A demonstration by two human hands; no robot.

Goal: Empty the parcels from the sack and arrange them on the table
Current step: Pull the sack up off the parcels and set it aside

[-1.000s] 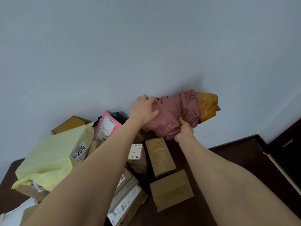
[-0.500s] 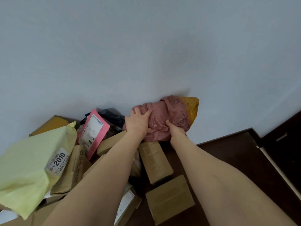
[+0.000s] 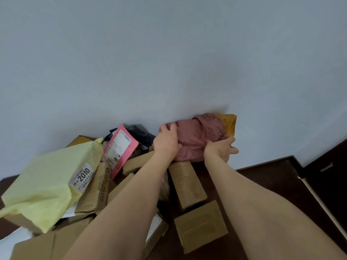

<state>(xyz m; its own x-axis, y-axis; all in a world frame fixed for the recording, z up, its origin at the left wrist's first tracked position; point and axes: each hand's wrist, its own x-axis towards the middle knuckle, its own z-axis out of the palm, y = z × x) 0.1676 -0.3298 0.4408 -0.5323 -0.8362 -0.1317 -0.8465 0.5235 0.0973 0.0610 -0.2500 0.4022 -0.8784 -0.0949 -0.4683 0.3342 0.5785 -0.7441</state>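
both hands hold the crumpled reddish sack [image 3: 199,137], which sits bunched against the wall [image 3: 169,53] at the far edge of the table [image 3: 266,177]. the left hand [image 3: 166,142] curls its fingers over the sack's left end, much as half a second ago. the right hand [image 3: 220,150] has slid from the sack's front middle to its right end, fingers wrapped under it, thumb sticking out. left of the sack lie a pink mailer [image 3: 120,147] and a yellow bag [image 3: 47,184]. a long brown box [image 3: 185,182] touches the sack's near side, and a second box [image 3: 201,224] lies nearer still.
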